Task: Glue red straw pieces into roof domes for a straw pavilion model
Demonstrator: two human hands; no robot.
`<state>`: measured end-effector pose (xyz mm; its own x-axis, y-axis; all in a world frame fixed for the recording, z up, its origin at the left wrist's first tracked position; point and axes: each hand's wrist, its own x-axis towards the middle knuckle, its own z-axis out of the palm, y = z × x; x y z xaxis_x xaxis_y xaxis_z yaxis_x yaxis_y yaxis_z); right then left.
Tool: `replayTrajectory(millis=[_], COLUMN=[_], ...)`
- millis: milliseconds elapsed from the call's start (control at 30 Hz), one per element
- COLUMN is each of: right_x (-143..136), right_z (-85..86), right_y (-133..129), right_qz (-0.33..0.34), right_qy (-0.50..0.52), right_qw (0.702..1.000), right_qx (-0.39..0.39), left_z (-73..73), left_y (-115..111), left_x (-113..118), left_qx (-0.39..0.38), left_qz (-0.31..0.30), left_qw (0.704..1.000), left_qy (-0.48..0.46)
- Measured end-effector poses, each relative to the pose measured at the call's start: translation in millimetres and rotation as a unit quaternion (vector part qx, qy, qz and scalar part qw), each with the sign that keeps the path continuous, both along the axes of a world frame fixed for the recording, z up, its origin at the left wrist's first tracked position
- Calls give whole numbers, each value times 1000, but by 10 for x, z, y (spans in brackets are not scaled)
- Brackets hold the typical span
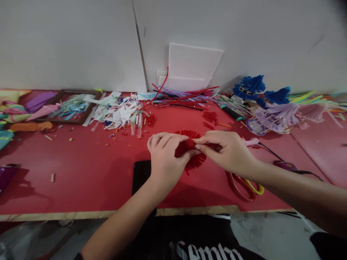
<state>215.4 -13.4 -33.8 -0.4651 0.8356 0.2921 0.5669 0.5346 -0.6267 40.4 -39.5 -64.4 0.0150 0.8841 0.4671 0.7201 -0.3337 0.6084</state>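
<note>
Between my two hands is a round red flower of fuzzy pipe-cleaner strips [194,164], its fringe spread outward around a small red centre. My left hand [169,153] curls round its left side, with the fingers over the top and the thumb below. From the right, my right hand [226,150] pinches at the red centre with thumb and forefinger. The exact spot under the fingertips is partly hidden. Beneath my left wrist lies a black phone [141,174]. Red-and-yellow-handled scissors [245,187] rest below my right forearm.
Paper scraps [120,112] lie at the back left beside a brown frame [82,117]. Loose pipe cleaners [187,96] lie before white sheets [193,65] against the wall. Blue fuzzy pieces [252,86] and lilac ones [284,115] stand back right. A pink-handled tool [252,142] trails a black cord.
</note>
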Motion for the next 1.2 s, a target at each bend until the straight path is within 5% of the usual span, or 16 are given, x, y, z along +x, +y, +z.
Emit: replayTrajectory(millis=[233, 433, 867, 1200], right_x=[51, 32, 14, 60], right_z=[34, 8, -5, -32], right_y=[38, 100, 125, 200], right_qz=[51, 17, 44, 105], right_qy=[-21, 21, 34, 22], right_qw=[997, 999, 998, 993], right_qx=[55, -27, 30, 47], left_z=[92, 104, 11, 40], left_y=[83, 130, 182, 208], left_x=[-47, -120, -167, -203], left_qx=[-32, -56, -100, -127], left_qz=[-34, -116, -171, -191], left_qw=[998, 991, 968, 963], left_qy=[35, -24, -152, -141])
